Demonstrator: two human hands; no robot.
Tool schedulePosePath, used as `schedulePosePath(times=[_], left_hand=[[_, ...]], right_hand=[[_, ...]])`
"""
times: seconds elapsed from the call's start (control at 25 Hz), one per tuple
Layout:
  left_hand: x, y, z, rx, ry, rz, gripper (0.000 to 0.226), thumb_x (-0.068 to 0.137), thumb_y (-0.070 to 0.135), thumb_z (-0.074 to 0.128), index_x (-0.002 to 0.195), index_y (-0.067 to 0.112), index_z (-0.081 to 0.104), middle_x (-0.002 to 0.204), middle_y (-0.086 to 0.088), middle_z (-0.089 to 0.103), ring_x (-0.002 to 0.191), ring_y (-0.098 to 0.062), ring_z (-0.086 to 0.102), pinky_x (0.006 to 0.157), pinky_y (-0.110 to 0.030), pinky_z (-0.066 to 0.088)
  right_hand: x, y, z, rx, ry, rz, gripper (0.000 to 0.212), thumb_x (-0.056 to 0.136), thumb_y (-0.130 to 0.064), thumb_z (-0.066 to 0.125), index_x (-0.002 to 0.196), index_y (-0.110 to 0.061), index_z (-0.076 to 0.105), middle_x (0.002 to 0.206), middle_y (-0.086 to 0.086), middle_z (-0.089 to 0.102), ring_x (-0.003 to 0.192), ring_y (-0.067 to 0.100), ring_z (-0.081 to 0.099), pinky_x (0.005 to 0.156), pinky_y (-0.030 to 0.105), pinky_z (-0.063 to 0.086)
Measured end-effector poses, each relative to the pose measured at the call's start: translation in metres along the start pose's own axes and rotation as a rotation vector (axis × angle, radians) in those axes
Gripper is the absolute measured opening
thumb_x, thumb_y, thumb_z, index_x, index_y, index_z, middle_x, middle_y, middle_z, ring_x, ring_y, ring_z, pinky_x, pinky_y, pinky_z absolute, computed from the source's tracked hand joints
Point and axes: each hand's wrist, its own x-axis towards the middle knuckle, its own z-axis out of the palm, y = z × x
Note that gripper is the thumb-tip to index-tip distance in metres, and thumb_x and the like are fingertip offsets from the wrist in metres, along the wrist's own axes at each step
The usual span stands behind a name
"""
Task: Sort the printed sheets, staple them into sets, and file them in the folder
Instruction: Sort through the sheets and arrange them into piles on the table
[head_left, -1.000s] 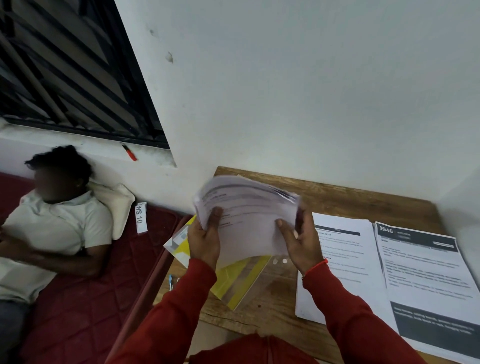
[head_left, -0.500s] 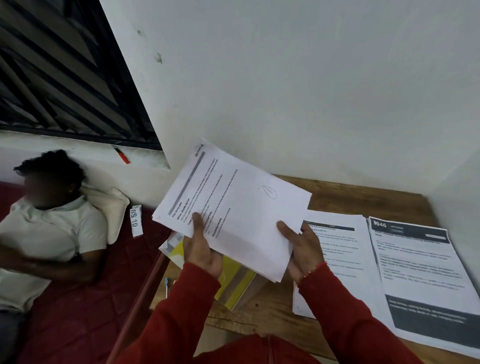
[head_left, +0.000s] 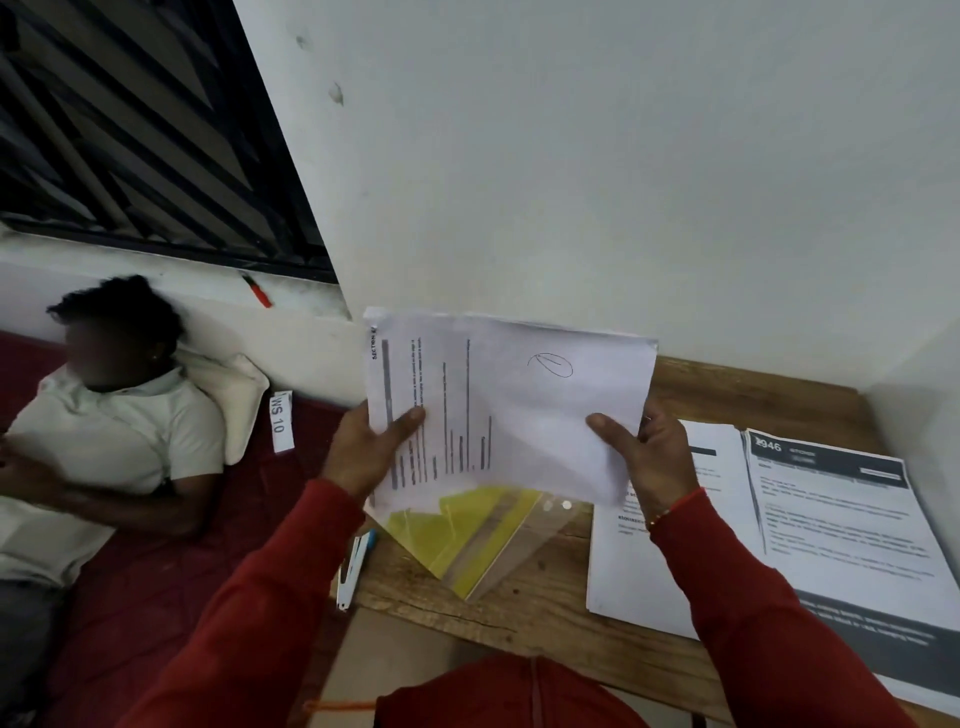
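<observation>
Hands (head_left: 363, 452) (head_left: 654, 457) grip printed sheets (head_left: 509, 405) above wooden table (head_left: 519, 613) against white wall (head_left: 623, 182).

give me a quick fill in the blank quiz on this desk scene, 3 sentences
1. The bundle of white printed sheets is held by ____ hands.
2. The yellow and clear plastic folder lies on the brown ____ table.
3. The white and blue stapler lies at the table's ____ edge.

Missing words: both; wooden; left
</observation>
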Motion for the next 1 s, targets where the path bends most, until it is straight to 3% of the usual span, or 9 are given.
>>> schedulePosePath(times=[0.12, 0.28, 0.36, 0.48, 0.6, 0.68, 0.84, 0.92, 1.0], left_hand=[[-0.011, -0.031, 0.015, -0.015, 0.175, 0.186, 0.025, 0.088, 0.029, 0.069, 0.106, 0.012, 0.068, 0.098, -0.001, 0.072, 0.092, -0.019, 0.070, 0.076, -0.034, 0.057], [-0.042, -0.074, 0.031, 0.068, 0.224, 0.020, 0.027, 0.086, 0.028, 0.072, 0.105, 0.010, 0.066, 0.086, 0.010, 0.066, 0.085, -0.014, 0.067, 0.059, -0.009, 0.045], [-0.043, -0.087, 0.033, 0.070, 0.250, -0.048, 0.029, 0.085, 0.032, 0.073, 0.102, 0.009, 0.067, 0.084, 0.005, 0.065, 0.091, -0.027, 0.066, 0.058, -0.012, 0.044], [-0.023, -0.072, 0.021, 0.101, 0.125, 0.056, 0.044, 0.077, 0.052, 0.064, 0.105, 0.019, 0.065, 0.092, 0.005, 0.068, 0.093, -0.023, 0.066, 0.070, -0.030, 0.052], [0.007, -0.032, 0.016, 0.278, 0.022, 0.170, 0.041, 0.079, 0.041, 0.072, 0.112, 0.020, 0.062, 0.093, 0.005, 0.069, 0.087, -0.017, 0.067, 0.072, -0.031, 0.053], [0.024, -0.007, 0.014, 0.149, 0.021, 0.068, 0.046, 0.078, 0.039, 0.078, 0.117, 0.026, 0.058, 0.094, 0.001, 0.071, 0.085, -0.017, 0.069, 0.072, -0.033, 0.058], [0.009, -0.003, 0.033, -0.657, 0.141, -0.336, 0.070, 0.075, 0.076, 0.054, 0.123, 0.025, 0.056, 0.115, -0.007, 0.069, 0.097, -0.028, 0.067, 0.079, -0.049, 0.056], [-0.025, -0.026, 0.061, -0.708, 0.065, -0.457, 0.073, 0.074, 0.079, 0.050, 0.122, 0.024, 0.057, 0.113, -0.007, 0.068, 0.097, -0.031, 0.067, 0.075, -0.053, 0.056], [-0.052, -0.048, 0.092, -0.489, -0.077, -0.458, 0.053, 0.078, 0.067, 0.062, 0.117, 0.031, 0.062, 0.114, -0.003, 0.070, 0.099, -0.029, 0.067, 0.078, -0.052, 0.056]], right_hand=[[-0.015, 0.011, 0.012, 0.019, 0.056, -0.068, 0.030, 0.084, -0.003, 0.070, 0.111, -0.016, 0.064, 0.101, -0.006, 0.073, 0.094, 0.012, 0.069, 0.075, 0.022, 0.056], [-0.042, 0.057, 0.013, -0.037, 0.052, 0.069, 0.036, 0.084, -0.013, 0.073, 0.118, -0.017, 0.062, 0.107, 0.000, 0.071, 0.099, 0.019, 0.068, 0.074, 0.030, 0.058], [-0.050, 0.066, 0.012, -0.094, 0.056, 0.119, 0.036, 0.082, -0.019, 0.075, 0.116, -0.023, 0.063, 0.107, -0.003, 0.071, 0.098, 0.014, 0.068, 0.078, 0.032, 0.058], [-0.042, 0.045, 0.003, -0.145, 0.022, 0.107, 0.025, 0.083, -0.014, 0.074, 0.101, -0.028, 0.066, 0.093, -0.017, 0.073, 0.088, 0.000, 0.068, 0.074, 0.019, 0.054], [-0.034, 0.029, -0.018, -0.036, -0.020, 0.167, 0.023, 0.082, -0.009, 0.073, 0.104, -0.016, 0.070, 0.101, -0.003, 0.075, 0.096, 0.019, 0.070, 0.081, 0.034, 0.057], [-0.040, 0.030, -0.025, 0.146, 0.062, 0.247, 0.031, 0.081, -0.007, 0.072, 0.111, -0.009, 0.068, 0.108, 0.008, 0.073, 0.100, 0.029, 0.069, 0.086, 0.044, 0.056], [-0.068, 0.047, -0.014, 0.359, 0.305, 0.323, 0.038, 0.080, -0.006, 0.071, 0.117, -0.009, 0.065, 0.111, 0.005, 0.072, 0.102, 0.025, 0.069, 0.089, 0.044, 0.055], [-0.078, 0.056, -0.003, 0.417, 0.394, 0.347, 0.046, 0.069, -0.015, 0.078, 0.114, -0.011, 0.067, 0.109, 0.005, 0.073, 0.102, 0.026, 0.069, 0.087, 0.045, 0.056], [-0.087, 0.067, 0.008, 0.417, 0.425, 0.387, 0.049, 0.066, -0.018, 0.080, 0.112, -0.010, 0.067, 0.108, 0.008, 0.073, 0.100, 0.028, 0.069, 0.084, 0.047, 0.056]])
